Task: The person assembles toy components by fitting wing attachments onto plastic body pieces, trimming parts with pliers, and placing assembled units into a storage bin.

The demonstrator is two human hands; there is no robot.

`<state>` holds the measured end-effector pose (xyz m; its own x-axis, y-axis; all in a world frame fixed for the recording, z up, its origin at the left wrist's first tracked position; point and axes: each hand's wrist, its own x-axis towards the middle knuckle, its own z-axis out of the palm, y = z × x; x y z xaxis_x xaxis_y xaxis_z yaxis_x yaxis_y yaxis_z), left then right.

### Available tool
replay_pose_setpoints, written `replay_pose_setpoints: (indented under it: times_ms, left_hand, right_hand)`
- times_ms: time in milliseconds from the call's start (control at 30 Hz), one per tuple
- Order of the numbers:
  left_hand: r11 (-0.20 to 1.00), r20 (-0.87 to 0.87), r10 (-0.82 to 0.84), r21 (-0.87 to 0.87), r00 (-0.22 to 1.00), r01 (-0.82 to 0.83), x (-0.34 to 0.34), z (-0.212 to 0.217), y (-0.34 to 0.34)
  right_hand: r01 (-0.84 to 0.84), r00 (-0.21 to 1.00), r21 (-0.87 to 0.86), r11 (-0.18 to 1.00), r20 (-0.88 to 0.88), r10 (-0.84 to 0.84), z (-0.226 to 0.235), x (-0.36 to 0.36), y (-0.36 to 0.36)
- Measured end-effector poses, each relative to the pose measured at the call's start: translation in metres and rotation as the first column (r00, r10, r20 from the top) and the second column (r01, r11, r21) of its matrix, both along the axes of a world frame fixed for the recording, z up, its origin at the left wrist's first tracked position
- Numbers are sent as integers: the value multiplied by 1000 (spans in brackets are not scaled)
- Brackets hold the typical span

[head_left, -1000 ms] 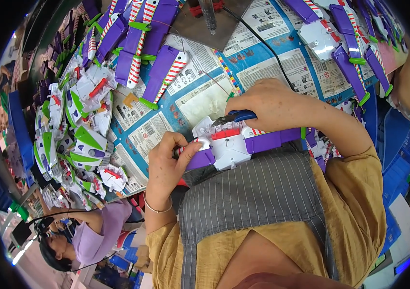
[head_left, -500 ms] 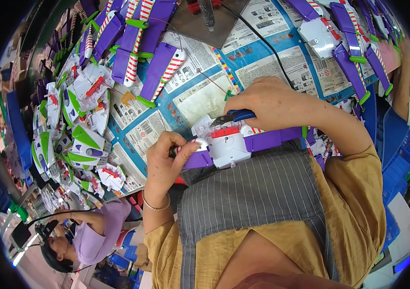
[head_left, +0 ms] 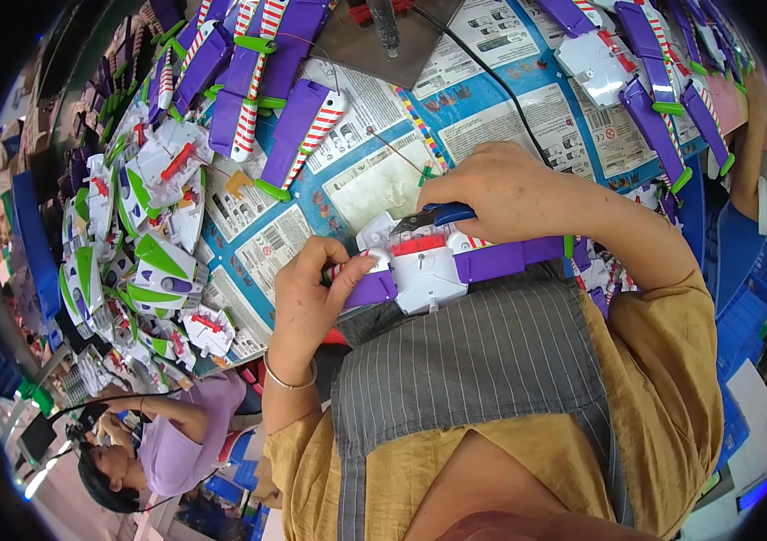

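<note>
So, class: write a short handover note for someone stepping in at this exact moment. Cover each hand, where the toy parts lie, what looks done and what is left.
Left hand: pinching the purple wing end of the white and purple toy assembly, held against the body.
Right hand: gripping a blue-handled tool, its tip on the assembly's top.
Parts: purple striped wings lie on the printed sheet; white and green shells are piled at the left.
Done: centre piece and wings appear joined.
Left: the work at the tool tip looks unfinished; many loose parts remain.

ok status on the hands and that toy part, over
Left hand grips toy part at its purple wing. Right hand on top, holding blue tool. Loose wings lie apart on table.
</note>
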<state>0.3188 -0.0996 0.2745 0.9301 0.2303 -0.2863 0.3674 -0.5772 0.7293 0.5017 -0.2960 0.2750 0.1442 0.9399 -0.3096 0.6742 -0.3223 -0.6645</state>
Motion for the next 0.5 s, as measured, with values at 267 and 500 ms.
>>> replay_pose_setpoints:
  times_ms: [267,500]
  left_hand:
    - [952,533,-51,283,844,-121,-24,-2,-7]
    - [189,-160,431,-946,888,-262,-7,-31,-49]
  right_hand:
    - [239,967,19,971,-98,-236,17,4,-10]
    - [204,976,-9,979,-76,-204,48,-9,-1]
